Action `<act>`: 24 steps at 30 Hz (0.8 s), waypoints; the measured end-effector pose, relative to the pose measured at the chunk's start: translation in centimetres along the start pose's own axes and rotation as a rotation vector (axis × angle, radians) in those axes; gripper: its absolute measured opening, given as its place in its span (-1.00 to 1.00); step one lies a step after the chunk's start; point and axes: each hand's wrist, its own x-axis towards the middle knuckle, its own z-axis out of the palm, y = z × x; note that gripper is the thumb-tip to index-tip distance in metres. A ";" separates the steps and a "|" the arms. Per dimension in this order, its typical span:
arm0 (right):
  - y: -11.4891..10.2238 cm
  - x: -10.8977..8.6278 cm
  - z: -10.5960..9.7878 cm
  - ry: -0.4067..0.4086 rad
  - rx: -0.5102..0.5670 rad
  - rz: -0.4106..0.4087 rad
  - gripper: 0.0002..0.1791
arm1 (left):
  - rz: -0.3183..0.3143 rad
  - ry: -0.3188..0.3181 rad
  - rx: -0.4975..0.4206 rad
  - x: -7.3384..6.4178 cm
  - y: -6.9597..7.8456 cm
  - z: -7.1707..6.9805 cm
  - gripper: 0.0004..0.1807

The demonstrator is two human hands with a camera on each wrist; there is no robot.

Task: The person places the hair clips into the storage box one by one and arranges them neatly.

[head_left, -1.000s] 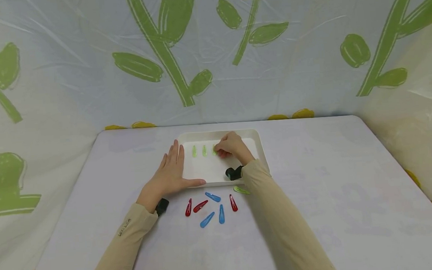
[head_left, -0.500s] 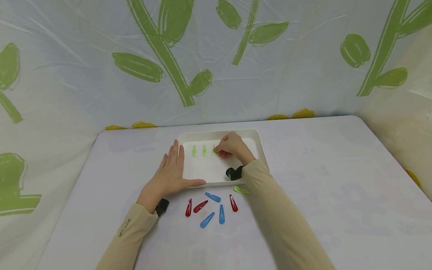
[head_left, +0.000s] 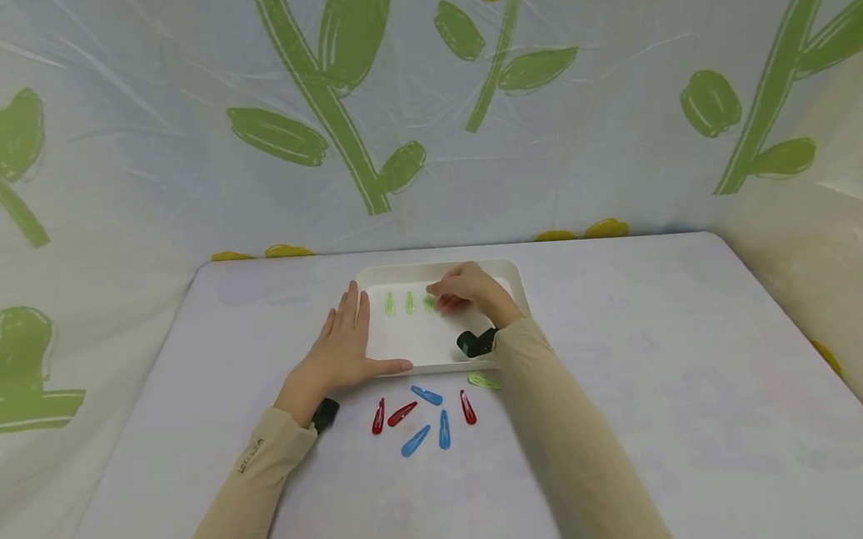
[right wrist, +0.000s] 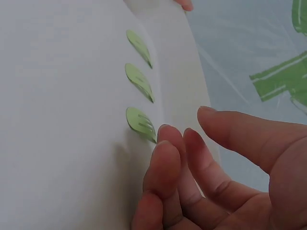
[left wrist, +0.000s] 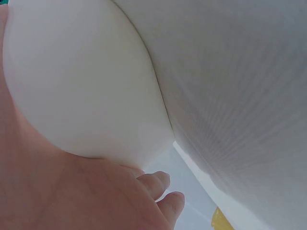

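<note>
With my left fingers (head_left: 347,310) straight along the tray (head_left: 421,341) and right fingers (right wrist: 165,167) parted, empty, the loose green clip (head_left: 484,381) lies toward me, nearly crosswise, beside my right sleeve (head_left: 562,415).

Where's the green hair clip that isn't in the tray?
In the head view, the green clip lies on the table in front of the tray, right of centre, beside the right sleeve, beyond a red clip.

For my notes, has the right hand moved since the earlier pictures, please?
Yes, slightly: the right hand shifted rightward at the wrist, against the white rectangular tray.
</note>
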 end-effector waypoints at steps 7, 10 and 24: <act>-0.9 -1.5 -0.5 -0.003 -0.067 -0.010 -0.72 | 0.001 -0.001 -0.015 -0.1 0.2 0.0 0.58; -1.3 -2.4 -0.5 -0.007 -0.099 -0.032 -0.67 | -0.002 -0.001 -0.010 -0.2 0.2 -0.1 0.57; -2.1 -6.7 -0.5 0.032 -0.221 -0.274 -0.74 | -0.009 -0.005 -0.021 -0.2 0.4 -0.1 0.57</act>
